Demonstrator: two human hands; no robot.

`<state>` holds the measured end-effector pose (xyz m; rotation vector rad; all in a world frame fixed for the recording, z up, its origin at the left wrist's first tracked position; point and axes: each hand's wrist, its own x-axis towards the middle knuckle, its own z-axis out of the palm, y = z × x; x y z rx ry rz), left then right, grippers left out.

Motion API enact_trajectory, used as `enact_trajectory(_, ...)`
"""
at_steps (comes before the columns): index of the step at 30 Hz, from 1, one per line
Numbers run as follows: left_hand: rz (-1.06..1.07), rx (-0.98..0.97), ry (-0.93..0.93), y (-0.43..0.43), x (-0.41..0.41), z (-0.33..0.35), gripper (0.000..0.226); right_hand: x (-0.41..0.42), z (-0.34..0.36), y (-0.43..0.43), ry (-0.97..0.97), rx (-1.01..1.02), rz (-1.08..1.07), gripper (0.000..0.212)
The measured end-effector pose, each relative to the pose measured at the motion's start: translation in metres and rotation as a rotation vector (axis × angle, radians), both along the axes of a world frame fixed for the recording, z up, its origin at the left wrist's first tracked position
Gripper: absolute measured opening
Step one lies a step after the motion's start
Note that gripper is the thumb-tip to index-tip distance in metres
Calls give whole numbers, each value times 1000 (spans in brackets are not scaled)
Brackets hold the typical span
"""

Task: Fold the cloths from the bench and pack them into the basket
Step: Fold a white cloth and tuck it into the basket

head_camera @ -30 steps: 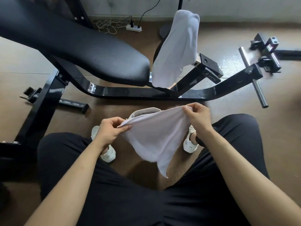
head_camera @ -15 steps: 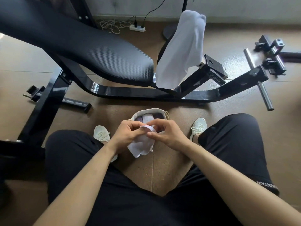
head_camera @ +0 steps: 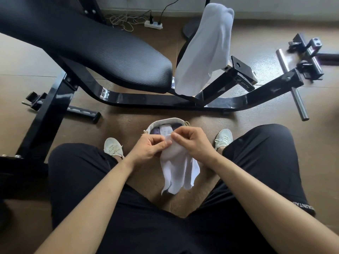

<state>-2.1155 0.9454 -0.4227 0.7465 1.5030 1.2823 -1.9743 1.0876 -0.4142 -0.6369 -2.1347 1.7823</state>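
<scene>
A white cloth [head_camera: 178,171] hangs doubled over between my knees, pinched at its top by both hands. My left hand [head_camera: 149,149] and my right hand [head_camera: 192,143] meet fingertip to fingertip just in front of the small pale basket [head_camera: 167,121] on the floor. Folded cloths, purple and white, lie inside the basket. Another white cloth [head_camera: 205,50] is draped over a post of the black bench [head_camera: 102,50].
The bench frame [head_camera: 165,102] runs across the floor beyond the basket, with a steel bar [head_camera: 291,83] sticking out at the right. A power strip [head_camera: 153,24] and cables lie by the wall. My white shoes [head_camera: 112,147] flank the basket.
The hands, apart one second ago with the cloth spread between them, have come together. The cloth is now folded in half and hangs lower from the joined corners.
</scene>
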Motion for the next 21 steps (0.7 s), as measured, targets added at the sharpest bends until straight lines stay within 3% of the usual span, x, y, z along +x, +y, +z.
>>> enact_trajectory(3, -97, -38, 67, 4, 8, -4, 17, 0, 8, 9, 70, -38, -128, 14)
enact_trajectory(8, -302, -168, 251, 14, 7, -31, 29, 11, 26, 41, 145, -46, -432, 19)
enact_trajectory(15, -434, -344, 436, 15, -11, -78, 18, 45, 25, 91, 86, 28, -653, 20)
enact_trajectory(18, -360, -394, 468, 11, -18, -85, 18, 54, 22, 98, 28, 62, -674, 20)
enact_trajectory(21, -180, -305, 437, 15, -17, -72, 14, 58, 16, 98, -45, 102, -598, 14)
